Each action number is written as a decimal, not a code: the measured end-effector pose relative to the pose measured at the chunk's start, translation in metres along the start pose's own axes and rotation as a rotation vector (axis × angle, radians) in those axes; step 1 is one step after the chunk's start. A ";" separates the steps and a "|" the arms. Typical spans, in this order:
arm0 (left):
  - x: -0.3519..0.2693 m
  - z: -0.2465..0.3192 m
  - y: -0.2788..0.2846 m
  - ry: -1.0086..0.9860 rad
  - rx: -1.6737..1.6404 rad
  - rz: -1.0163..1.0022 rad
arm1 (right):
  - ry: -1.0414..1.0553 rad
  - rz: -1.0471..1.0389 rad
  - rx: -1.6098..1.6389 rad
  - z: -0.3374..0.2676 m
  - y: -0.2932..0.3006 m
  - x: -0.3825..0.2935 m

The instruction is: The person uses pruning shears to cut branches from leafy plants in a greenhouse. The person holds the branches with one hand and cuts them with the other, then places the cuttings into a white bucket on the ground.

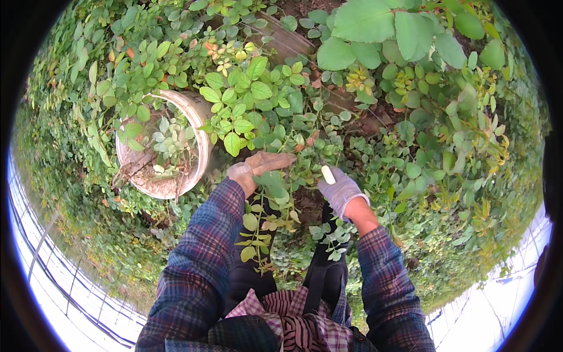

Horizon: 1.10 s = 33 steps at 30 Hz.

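Note:
My left hand, in a tan glove, reaches into the low foliage with its fingers extended to the right; leaves partly cover it, and whether it grips a stem cannot be told. Leafy stems hang just below that wrist. My right hand, in a thin greyish glove, is closed around a tool with a white handle; the tool's working end is lost among the leaves. Left of my left hand, a dirty whitish bucket lies tilted, its mouth facing left, with cut leafy sprigs and dry twigs inside.
Dense leafy plants, rose-like, surround me on every side. A weathered wooden board lies beyond my hands, and a thin wire runs diagonally across the foliage. Large leaves rise close to the camera at the top right. Brown soil shows between my legs.

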<state>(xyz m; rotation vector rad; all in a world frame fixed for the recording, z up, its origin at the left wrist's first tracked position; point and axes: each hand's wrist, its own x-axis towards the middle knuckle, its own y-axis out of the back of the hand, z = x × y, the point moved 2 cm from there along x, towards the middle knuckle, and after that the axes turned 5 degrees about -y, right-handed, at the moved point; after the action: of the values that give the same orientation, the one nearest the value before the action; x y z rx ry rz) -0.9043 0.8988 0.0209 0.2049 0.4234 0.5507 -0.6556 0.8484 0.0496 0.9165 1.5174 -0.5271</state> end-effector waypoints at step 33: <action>0.041 -0.026 -0.067 0.200 0.295 -0.460 | -0.141 -0.198 0.144 -0.040 0.043 0.042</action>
<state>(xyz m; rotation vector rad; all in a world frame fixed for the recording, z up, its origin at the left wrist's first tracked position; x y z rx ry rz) -0.8535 0.8676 -0.0364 0.3250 0.7240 0.0531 -0.6445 0.9147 0.0239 0.8245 1.4632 -0.8369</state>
